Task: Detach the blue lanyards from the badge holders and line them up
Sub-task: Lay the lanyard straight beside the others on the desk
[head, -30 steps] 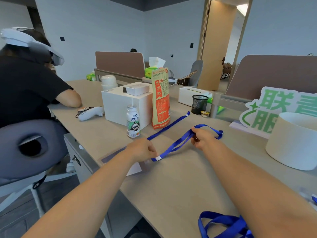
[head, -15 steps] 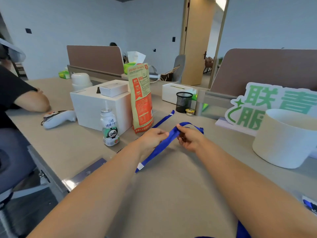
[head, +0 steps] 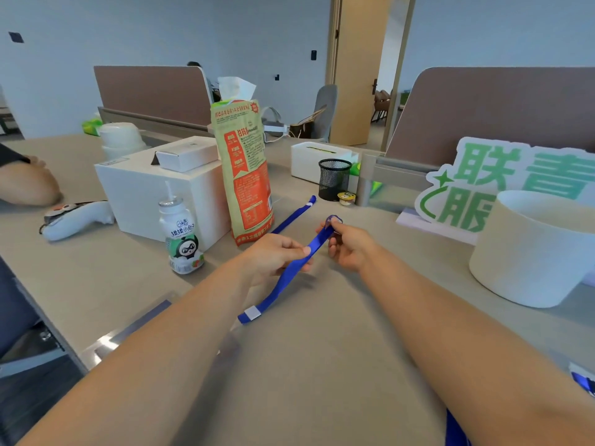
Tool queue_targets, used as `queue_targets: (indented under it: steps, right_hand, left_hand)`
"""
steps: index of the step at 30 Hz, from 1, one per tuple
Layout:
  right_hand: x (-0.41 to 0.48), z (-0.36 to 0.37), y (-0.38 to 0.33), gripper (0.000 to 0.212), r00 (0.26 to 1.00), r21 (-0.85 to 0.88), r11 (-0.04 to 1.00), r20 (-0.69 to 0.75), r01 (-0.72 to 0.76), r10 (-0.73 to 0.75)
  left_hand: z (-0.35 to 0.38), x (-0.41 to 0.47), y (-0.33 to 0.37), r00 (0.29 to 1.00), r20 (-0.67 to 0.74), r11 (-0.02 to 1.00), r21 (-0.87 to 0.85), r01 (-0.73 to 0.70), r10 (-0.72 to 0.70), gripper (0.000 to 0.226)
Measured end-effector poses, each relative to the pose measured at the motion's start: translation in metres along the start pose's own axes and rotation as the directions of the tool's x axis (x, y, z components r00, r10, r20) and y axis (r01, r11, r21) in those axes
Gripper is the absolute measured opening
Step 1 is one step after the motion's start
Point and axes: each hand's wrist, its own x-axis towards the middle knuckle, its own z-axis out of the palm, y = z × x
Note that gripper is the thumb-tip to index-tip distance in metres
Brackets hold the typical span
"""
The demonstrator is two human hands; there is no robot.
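Hands flattening a doubled blue fabric lanyard [head: 291, 270] above the beige desk [head: 322, 365]. Left hand [head: 278, 257] pinches the strap at mid-length, fingers closed on it; right hand [head: 346, 244] grips the looped far end, fingers closed. The white-tagged tail rests on the desk. A second flat blue lanyard [head: 294, 217] lies beyond. Best practice, by judgement: keep the strap taut and untwisted, then lay it parallel beside that one.

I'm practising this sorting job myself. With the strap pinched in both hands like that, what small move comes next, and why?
Probably lay the held lanyard flat beside the lanyard on the desk. The left hand and right hand hold it folded and straight, no badge holder shows on it, and the other lies straight by the bag, starting the row.
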Motion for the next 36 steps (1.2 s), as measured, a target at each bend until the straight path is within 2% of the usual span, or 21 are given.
queue_targets:
  steps: [2,6,10,15,21,27,34,36]
  right_hand:
    - [-0.001,0.001,-0.003,0.034,0.999,0.022,1.000,0.030,0.012,-0.013]
    - [0.001,-0.002,-0.011,0.029,0.994,0.206,0.976,0.064,0.073,-0.088]
    - [0.005,-0.003,-0.014,0.025,0.997,0.128,0.989,0.011,0.070,-0.072]
    - [0.011,-0.014,-0.022,0.019,0.991,0.059,0.998,-0.132,0.026,-0.018]
    - [0.013,-0.035,-0.036,0.026,0.959,0.027,0.991,-0.253,0.135,-0.123]
    - [0.007,-0.044,-0.039,0.026,0.962,-0.021,0.984,-0.206,0.178,-0.178]
    - [-0.001,-0.047,-0.041,0.023,0.965,0.091,0.970,-0.155,0.225,-0.209]
    - [-0.006,-0.047,-0.045,0.021,0.970,0.154,0.960,-0.104,0.234,-0.220]
  left_hand:
    - [-0.002,0.000,-0.001,1.000,0.000,1.000,-0.024,0.015,-0.015,0.011]
    - [-0.006,0.001,-0.003,0.999,0.017,0.998,-0.051,0.045,-0.045,0.013]
    - [-0.008,0.001,-0.006,0.998,0.006,0.998,-0.012,0.060,-0.060,0.014]
    - [-0.011,-0.002,-0.008,0.998,0.019,0.996,0.064,0.066,-0.067,0.015]
    - [-0.018,0.000,-0.012,0.998,-0.035,0.996,0.074,0.058,-0.056,0.012]
    - [-0.019,0.002,-0.013,0.998,-0.051,0.991,0.129,0.038,-0.032,0.013]
    - [-0.016,0.002,-0.004,0.994,0.029,0.979,0.180,0.096,-0.103,0.008]
    - [-0.011,0.003,0.003,0.993,0.007,0.954,0.279,0.110,-0.117,0.013]
